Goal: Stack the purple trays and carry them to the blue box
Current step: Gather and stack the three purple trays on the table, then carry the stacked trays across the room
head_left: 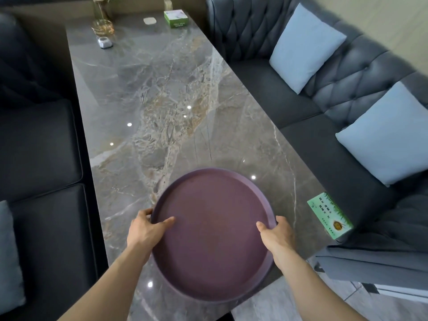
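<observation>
A round purple tray (213, 230) is over the near end of a grey marble table (150, 100). A second rim edge shows along its lower right, so it looks like more than one tray nested together. My left hand (146, 228) grips the tray's left rim, thumb inside, fingers under the edge. My right hand (275, 235) grips the right rim the same way. The tray's near edge reaches past the table's front edge. No blue box is in view.
A green tissue pack (330, 215) lies at the table's near right corner. At the far end stand a glass vase (102, 22), a green box (175, 18) and small white items. Dark sofas flank both sides, with light blue cushions (303, 47) on the right.
</observation>
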`<state>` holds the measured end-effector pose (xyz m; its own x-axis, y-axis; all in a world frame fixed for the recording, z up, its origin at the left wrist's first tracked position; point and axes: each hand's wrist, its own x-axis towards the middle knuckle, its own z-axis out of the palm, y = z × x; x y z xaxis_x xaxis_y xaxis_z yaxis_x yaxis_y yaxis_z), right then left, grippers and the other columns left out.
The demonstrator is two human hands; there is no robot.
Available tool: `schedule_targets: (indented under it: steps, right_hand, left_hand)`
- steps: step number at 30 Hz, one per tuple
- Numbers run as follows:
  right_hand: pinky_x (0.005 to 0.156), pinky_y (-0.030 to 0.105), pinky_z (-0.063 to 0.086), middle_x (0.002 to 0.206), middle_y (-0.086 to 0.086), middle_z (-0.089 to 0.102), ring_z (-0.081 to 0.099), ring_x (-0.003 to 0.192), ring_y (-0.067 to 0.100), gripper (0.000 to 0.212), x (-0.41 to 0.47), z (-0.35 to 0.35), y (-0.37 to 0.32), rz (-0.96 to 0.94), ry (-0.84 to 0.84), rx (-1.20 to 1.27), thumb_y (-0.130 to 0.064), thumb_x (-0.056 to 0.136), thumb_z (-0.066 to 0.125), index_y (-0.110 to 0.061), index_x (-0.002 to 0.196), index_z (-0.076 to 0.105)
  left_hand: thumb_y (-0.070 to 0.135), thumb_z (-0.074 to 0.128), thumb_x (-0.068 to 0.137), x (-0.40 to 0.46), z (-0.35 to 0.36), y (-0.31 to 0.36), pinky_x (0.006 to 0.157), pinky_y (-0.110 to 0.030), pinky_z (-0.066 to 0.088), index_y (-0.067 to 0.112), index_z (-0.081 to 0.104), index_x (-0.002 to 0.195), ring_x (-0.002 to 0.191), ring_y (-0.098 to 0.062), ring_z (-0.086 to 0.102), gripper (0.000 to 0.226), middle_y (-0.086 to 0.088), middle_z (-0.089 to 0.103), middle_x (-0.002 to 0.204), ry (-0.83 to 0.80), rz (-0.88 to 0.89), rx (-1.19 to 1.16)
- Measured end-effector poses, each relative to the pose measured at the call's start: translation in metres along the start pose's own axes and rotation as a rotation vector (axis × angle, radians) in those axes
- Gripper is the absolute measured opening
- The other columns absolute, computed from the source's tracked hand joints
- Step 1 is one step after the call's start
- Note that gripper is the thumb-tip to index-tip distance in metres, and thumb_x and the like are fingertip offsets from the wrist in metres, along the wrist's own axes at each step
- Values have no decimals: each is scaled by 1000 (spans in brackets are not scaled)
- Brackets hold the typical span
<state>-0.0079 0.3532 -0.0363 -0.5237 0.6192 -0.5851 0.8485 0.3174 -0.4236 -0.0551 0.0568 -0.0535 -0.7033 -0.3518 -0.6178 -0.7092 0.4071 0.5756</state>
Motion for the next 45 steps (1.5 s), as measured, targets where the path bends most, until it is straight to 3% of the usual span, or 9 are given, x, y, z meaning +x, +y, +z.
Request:
schedule_targets:
  steps: [5, 14, 19, 24, 28, 33, 36, 42, 45]
  right_hand:
    - [98, 49, 50, 128, 9, 61, 61, 114, 34, 58, 18, -27, -55, -105, 45, -28, -37, 86, 69, -17, 137, 50]
    - [99, 46, 50, 135, 10, 60, 60, 117, 34, 56, 24, -104, -187, -325, 117, 68, -32, 91, 65, -16, 141, 48]
    - [91, 38, 50, 118, 7, 67, 61, 109, 31, 38, 10, -154, -250, -465, 184, 99, -29, 90, 64, -15, 125, 58]
    - [77, 32, 47, 103, 4, 71, 58, 86, 24, 22, -15, -190, -286, -566, 240, 126, -28, 89, 62, -18, 109, 66]
    - [76, 35, 54, 94, 4, 71, 65, 84, 27, 10, -44, -208, -295, -589, 259, 200, -24, 88, 61, -18, 93, 68]
    - [69, 31, 49, 87, 6, 70, 64, 79, 29, 9, -93, -220, -289, -622, 300, 270, -15, 88, 59, -12, 84, 66]
    - [65, 30, 51, 81, 7, 70, 64, 75, 30, 13, -121, -226, -277, -630, 338, 284, -12, 85, 57, -11, 78, 67]
    - [49, 26, 36, 64, 4, 59, 54, 59, 26, 19, -167, -238, -236, -613, 406, 330, -9, 83, 54, -12, 65, 59]
    - [51, 26, 38, 68, 5, 64, 60, 66, 29, 18, -182, -247, -207, -569, 448, 338, -9, 84, 53, -14, 69, 63]
  left_hand:
    - [45, 84, 67, 2, -12, 51, 86, -41, 54, 22, 61, 128, 102, -27, 70, 69, 0, 74, 116, 118, 67, -52]
    - [45, 80, 74, -8, -67, 187, 91, -46, 54, 20, 64, 124, 102, -29, 70, 59, -3, 74, 116, 302, 262, -234]
    - [45, 77, 76, -28, -104, 248, 94, -49, 54, 23, 65, 120, 104, -31, 69, 51, -2, 73, 115, 394, 357, -327]
    - [41, 75, 80, -57, -142, 289, 94, -47, 52, 24, 66, 122, 105, -30, 67, 46, -1, 72, 115, 445, 437, -416]
    - [35, 74, 81, -81, -171, 301, 90, -42, 51, 23, 66, 121, 101, -27, 67, 43, -1, 73, 112, 424, 475, -495]
    - [34, 74, 80, -112, -206, 299, 84, -40, 51, 23, 68, 119, 94, -27, 67, 41, 1, 72, 104, 392, 522, -544]
    - [37, 75, 79, -129, -222, 290, 88, -42, 54, 25, 70, 118, 95, -28, 68, 42, 2, 73, 102, 365, 543, -557]
    - [35, 75, 77, -160, -229, 268, 93, -43, 54, 29, 70, 114, 98, -29, 68, 37, 4, 71, 98, 288, 574, -561]
    - [36, 75, 69, -171, -221, 264, 94, -47, 55, 30, 71, 109, 97, -28, 70, 41, 5, 76, 101, 238, 604, -528]
